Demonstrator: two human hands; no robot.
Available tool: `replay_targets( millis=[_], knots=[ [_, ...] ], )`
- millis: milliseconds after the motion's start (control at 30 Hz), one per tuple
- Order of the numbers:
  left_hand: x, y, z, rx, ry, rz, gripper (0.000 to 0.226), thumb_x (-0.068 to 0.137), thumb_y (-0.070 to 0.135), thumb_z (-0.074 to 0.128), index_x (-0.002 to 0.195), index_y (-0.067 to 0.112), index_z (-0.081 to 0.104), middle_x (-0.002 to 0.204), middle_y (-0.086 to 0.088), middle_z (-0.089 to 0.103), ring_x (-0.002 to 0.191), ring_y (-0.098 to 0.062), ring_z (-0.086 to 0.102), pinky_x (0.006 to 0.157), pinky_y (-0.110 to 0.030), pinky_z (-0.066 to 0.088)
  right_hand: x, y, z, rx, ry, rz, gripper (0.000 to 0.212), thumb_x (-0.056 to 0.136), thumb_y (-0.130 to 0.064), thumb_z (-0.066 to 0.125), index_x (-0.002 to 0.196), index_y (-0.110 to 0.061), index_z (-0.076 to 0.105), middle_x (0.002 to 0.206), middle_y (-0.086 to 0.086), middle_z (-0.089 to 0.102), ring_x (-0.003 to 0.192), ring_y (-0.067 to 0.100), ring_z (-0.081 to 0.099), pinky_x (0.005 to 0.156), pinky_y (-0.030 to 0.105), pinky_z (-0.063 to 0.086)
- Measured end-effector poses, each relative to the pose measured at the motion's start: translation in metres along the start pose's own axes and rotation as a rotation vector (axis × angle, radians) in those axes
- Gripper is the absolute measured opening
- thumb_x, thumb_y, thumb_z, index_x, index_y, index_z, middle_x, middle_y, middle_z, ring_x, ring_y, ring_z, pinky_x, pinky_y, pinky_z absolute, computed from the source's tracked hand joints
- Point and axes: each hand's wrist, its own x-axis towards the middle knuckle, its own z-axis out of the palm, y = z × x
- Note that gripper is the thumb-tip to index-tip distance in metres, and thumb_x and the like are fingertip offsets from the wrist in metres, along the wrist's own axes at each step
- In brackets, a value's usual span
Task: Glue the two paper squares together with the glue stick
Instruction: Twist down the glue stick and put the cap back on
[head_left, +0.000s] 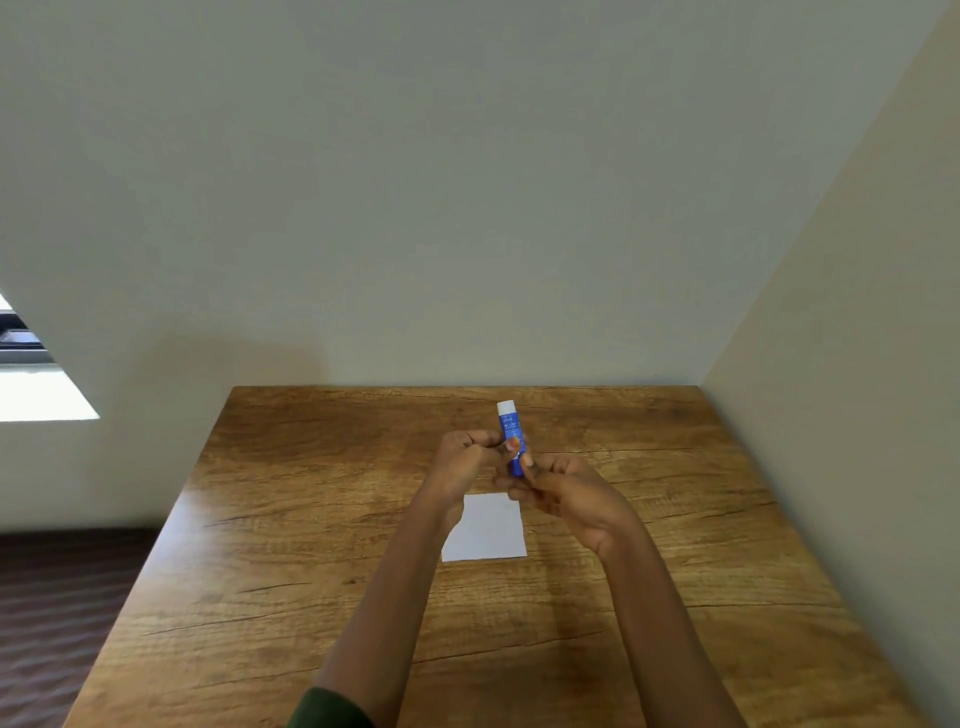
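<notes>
A blue glue stick (509, 428) with a white end pointing up is held upright above the table between both hands. My left hand (465, 465) pinches its middle with thumb and fingers. My right hand (563, 491) grips its lower end. Below the hands a white paper square (488, 532) lies flat on the wooden table (311, 571); my left wrist covers its left edge. I see only one sheet; whether a second lies under it cannot be told.
The table stands in a room corner, with a wall behind it and another wall along its right side. Dark floor shows to the left, and a bright window sits at far left.
</notes>
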Motion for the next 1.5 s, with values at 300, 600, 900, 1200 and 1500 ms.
replay_targets(
  millis=[300, 600, 900, 1200, 1500],
  knots=[
    [0.001, 0.003, -0.002, 0.024, 0.009, 0.007, 0.015, 0.081, 0.015, 0.07, 0.091, 0.006, 0.075, 0.097, -0.008, 0.074, 0.104, -0.017, 0.064, 0.078, -0.019, 0.037, 0.003, 0.005, 0.005, -0.119, 0.231, -0.165, 0.036, 0.063, -0.035, 0.084, 0.078, -0.008, 0.066, 0.072, 0.002, 0.066, 0.074, 0.013, 0.062, 0.075, 0.029, 0.05],
    [-0.001, 0.004, -0.006, -0.025, 0.046, 0.018, 0.019, 0.083, 0.012, 0.066, 0.099, 0.005, 0.073, 0.098, -0.004, 0.073, 0.097, -0.01, 0.062, 0.092, -0.03, 0.032, 0.004, 0.001, 0.0, -0.048, -0.058, -0.001, 0.036, 0.093, -0.039, 0.049, 0.107, -0.014, 0.07, 0.106, 0.003, 0.073, 0.102, 0.017, 0.068, 0.094, 0.033, 0.043],
    [-0.001, 0.003, -0.003, -0.015, 0.052, 0.016, 0.016, 0.082, 0.012, 0.068, 0.096, 0.006, 0.074, 0.099, -0.004, 0.074, 0.103, -0.014, 0.063, 0.098, -0.032, 0.034, 0.004, 0.0, 0.008, -0.128, 0.29, -0.179, 0.033, 0.062, -0.028, 0.086, 0.084, -0.008, 0.071, 0.082, 0.004, 0.074, 0.08, 0.015, 0.07, 0.07, 0.025, 0.054],
    [-0.002, 0.005, -0.006, -0.028, 0.065, 0.024, 0.017, 0.081, 0.01, 0.068, 0.096, 0.005, 0.074, 0.095, -0.004, 0.074, 0.102, -0.015, 0.063, 0.104, -0.034, 0.036, 0.002, -0.003, 0.007, -0.117, 0.036, -0.091, 0.038, 0.09, -0.04, 0.054, 0.102, -0.009, 0.071, 0.103, 0.012, 0.073, 0.1, 0.022, 0.068, 0.093, 0.03, 0.05],
    [-0.001, 0.008, -0.002, -0.007, 0.074, 0.005, 0.017, 0.079, 0.013, 0.072, 0.094, 0.006, 0.074, 0.091, -0.002, 0.074, 0.093, -0.011, 0.064, 0.097, -0.032, 0.04, 0.004, -0.001, 0.016, -0.161, 0.371, -0.207, 0.033, 0.061, -0.025, 0.087, 0.083, -0.009, 0.068, 0.08, -0.001, 0.072, 0.075, 0.01, 0.067, 0.068, 0.026, 0.055]
  ],
)
